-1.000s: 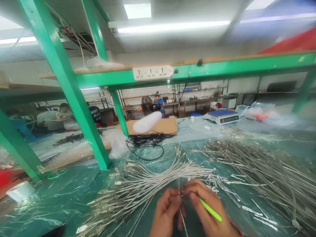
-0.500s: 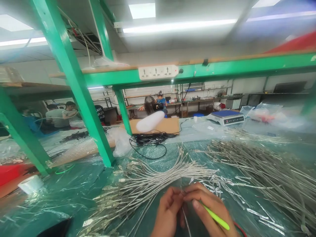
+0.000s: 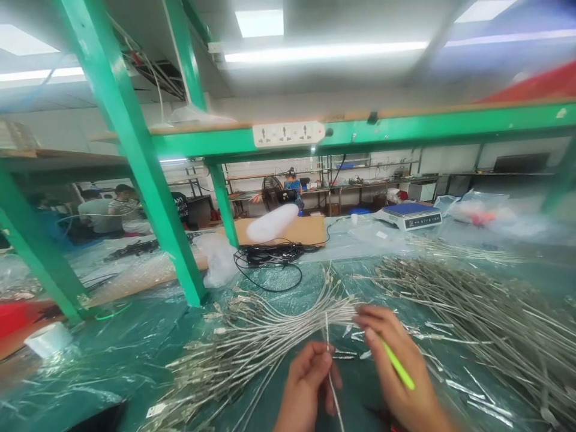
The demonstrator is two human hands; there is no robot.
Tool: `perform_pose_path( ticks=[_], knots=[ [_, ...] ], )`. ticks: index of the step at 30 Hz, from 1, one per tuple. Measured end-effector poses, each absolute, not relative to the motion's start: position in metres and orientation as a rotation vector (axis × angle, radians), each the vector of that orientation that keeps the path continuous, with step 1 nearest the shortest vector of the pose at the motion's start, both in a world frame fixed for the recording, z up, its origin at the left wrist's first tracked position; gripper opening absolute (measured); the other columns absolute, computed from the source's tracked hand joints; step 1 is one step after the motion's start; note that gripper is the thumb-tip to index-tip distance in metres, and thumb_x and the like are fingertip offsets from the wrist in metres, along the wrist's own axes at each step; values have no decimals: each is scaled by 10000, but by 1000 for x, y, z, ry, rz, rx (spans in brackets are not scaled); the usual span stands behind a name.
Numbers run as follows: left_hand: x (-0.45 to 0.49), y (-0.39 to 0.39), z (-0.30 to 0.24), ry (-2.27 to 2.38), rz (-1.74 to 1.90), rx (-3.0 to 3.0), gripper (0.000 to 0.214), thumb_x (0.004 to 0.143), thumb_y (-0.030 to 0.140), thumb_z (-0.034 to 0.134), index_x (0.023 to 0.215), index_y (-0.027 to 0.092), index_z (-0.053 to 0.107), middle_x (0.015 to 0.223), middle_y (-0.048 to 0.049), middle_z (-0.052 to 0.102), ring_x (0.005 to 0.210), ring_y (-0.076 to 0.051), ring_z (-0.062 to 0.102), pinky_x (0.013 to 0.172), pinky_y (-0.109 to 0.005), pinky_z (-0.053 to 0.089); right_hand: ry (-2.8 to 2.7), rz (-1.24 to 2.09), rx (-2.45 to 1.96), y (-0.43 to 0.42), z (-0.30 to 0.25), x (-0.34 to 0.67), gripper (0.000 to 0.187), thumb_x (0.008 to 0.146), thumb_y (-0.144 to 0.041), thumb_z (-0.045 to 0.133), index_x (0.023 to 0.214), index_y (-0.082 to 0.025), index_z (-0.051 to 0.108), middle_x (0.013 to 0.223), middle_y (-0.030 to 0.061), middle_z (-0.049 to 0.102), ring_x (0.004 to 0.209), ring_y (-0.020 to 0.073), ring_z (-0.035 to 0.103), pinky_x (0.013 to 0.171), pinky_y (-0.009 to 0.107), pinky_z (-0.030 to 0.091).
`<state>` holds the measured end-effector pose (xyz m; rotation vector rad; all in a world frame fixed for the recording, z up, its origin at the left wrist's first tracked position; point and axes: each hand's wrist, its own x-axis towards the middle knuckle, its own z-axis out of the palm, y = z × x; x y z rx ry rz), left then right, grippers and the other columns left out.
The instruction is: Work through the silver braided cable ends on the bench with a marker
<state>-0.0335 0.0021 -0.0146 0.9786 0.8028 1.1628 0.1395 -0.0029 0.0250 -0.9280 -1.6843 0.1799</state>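
Note:
My left hand (image 3: 312, 375) is closed, pinching one thin silver cable (image 3: 333, 393) between thumb and forefinger. The cable stands roughly upright, its short upper end sticking out above the fingertips. My right hand (image 3: 400, 360) is apart from it, curled around a slim yellow-green handle (image 3: 398, 365) that lies across the palm; the tool's other end is hidden. The right fingertips are by the right end of a fanned bundle of silver cables (image 3: 270, 327), and whether they touch it I cannot tell. Small silvery strips (image 3: 483, 402) lie on the table to the right.
A larger heap of silver cables (image 3: 477, 312) covers the right side of the green table (image 3: 148, 348). Behind are a coiled black cable (image 3: 279, 255), cardboard (image 3: 310, 231) and a scale (image 3: 409, 216). A green post (image 3: 180, 252) stands left. People sit farther back.
My right hand has moved away from my left, up and to the right, with the yellow-green tool still in it. My left hand keeps its pinch on the cable.

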Motion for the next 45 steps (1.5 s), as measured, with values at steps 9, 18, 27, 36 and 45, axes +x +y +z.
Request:
perform_pose_path(
  ticks=[9,18,27,36,45],
  knots=[
    [-37,-1,-6,689,1202,950,219,834,349,622,920,149,640,534,53,542,337,-41,400,354,-162,312,-1986,442,-765,-22,43,116,278,901,-82,447,1076,-205,623,1052,96,611,977,193,625,838,286,530],
    [-37,-2,-6,784,1122,1128,253,860,397,585,911,151,612,550,48,540,355,-45,397,373,-178,261,-1951,443,-804,-18,39,121,277,909,-102,447,1106,-196,618,1050,93,616,968,193,622,830,295,527],
    [-35,-2,-5,845,1077,1225,313,841,458,574,892,149,573,565,21,591,330,-51,391,353,-191,222,-1870,334,-827,-16,33,127,277,912,-89,443,1108,-204,600,1115,97,575,1094,206,567,921,300,476],
    [-36,0,-12,830,1110,1139,302,836,448,589,917,158,580,584,26,594,342,-48,403,357,-183,256,-1873,373,-751,-18,40,127,226,898,-88,450,991,-196,625,988,92,597,952,211,604,810,326,501],
    [-34,-5,2,851,1104,1173,270,855,408,578,915,146,604,583,28,563,360,-49,387,377,-195,226,-1879,385,-732,-19,45,123,205,894,-95,435,808,-188,597,850,74,599,821,197,615,719,313,507]
  ],
)
